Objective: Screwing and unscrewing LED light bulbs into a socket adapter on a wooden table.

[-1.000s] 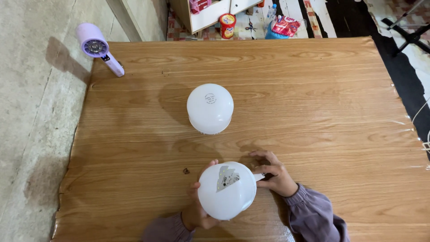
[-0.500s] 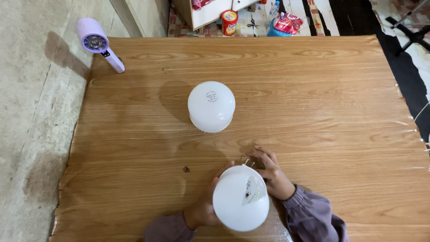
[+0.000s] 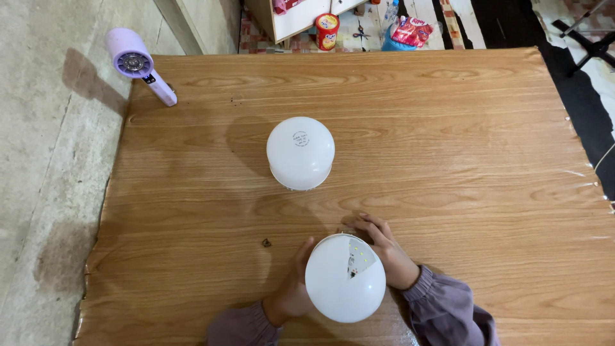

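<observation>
Holding: a person grips a large white dome-shaped lamp bulb [image 3: 344, 277] with both hands at the near edge of a wooden table [image 3: 448, 147], seen from above.
Left hand: the left hand [image 3: 296, 289] presses flat against the bulb's left side, thumb pointing up along the dome — a firm clasp, not a loose touch.
Right hand: the right hand [image 3: 384, 247] wraps the far right side of the bulb, its fingers curled over the rim toward the table; what the fingertips do underneath is hidden.
Bulb in hand: part of the dome is broken or cut away, and through the gap shows a pale board dotted with small yellow-green points — the inside is partly exposed.
Second bulb: a matching white bulb [image 3: 300, 152] stands alone near the middle of the table, well apart from the hands, its dome whole and untouched.
Progress: judging by this view, work on the held bulb is under way but unfinished, since most of its cover is still on; the other bulb has not been started.
Nearby: a small dark speck [image 3: 266, 243] lies on the wood just left of the hands; a lilac hair dryer [image 3: 136, 65] leans at the far left corner.
Beyond the table: a red tin [image 3: 327, 30] and a red packet [image 3: 410, 31] sit on the floor.
</observation>
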